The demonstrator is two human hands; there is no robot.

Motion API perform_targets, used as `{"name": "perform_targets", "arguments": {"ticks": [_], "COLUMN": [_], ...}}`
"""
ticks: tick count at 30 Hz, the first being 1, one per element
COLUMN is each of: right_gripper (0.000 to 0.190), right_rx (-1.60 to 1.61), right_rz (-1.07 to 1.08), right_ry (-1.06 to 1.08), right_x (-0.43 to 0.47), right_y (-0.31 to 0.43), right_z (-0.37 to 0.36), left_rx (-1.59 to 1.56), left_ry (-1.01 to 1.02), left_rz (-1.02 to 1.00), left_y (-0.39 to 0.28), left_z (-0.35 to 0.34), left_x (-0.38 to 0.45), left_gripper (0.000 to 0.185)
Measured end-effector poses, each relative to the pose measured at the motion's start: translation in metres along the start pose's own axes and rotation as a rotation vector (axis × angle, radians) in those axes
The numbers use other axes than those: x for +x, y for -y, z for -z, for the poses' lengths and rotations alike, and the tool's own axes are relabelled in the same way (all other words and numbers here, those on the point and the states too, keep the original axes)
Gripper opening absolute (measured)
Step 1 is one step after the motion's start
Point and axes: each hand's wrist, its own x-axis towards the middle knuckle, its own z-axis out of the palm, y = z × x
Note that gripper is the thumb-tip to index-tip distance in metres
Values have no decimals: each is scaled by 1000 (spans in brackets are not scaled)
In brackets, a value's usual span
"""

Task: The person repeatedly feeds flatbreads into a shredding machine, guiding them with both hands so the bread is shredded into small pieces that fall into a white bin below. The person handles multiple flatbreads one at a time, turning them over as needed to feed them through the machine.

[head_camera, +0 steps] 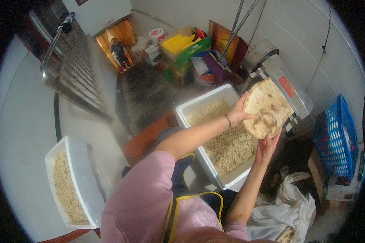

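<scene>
A round flatbread (267, 111) with browned spots is held between my two hands. My left hand (239, 111) grips its left edge with the thumb on top, while my right hand (267, 148) holds the lower edge. The bread's right side meets the front of a metal cutting machine (292, 88); whether it has entered the machine cannot be seen. Beneath my hands stands a white foam box (182, 114) holding many small pale bread pieces (231, 152). My left forearm crosses above this box.
Another foam box (79, 188) of bread pieces is at the left. A white plastic bag (286, 206) with flatbread lies lower right, below a blue basket (336, 139). Beyond are a metal stair railing (76, 91), cartons (185, 48), leaning poles (235, 30) and a person (119, 53) in a doorway.
</scene>
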Motion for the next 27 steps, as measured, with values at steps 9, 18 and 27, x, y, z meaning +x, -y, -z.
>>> {"name": "perform_targets", "arguments": {"ticks": [9, 18, 27], "right_gripper": [83, 80, 73], "right_rx": [38, 23, 24], "right_rz": [-7, 39, 56], "right_ry": [-53, -16, -148], "right_x": [-2, -7, -7], "right_y": [-6, -12, -30], "right_z": [7, 15, 37], "left_rx": [-62, 231, 68], "left_ry": [49, 12, -64], "left_rz": [-44, -206, -68], "left_y": [7, 15, 35], "left_z": [5, 7, 5], "left_x": [1, 1, 9], "left_gripper": [99, 96, 97]}}
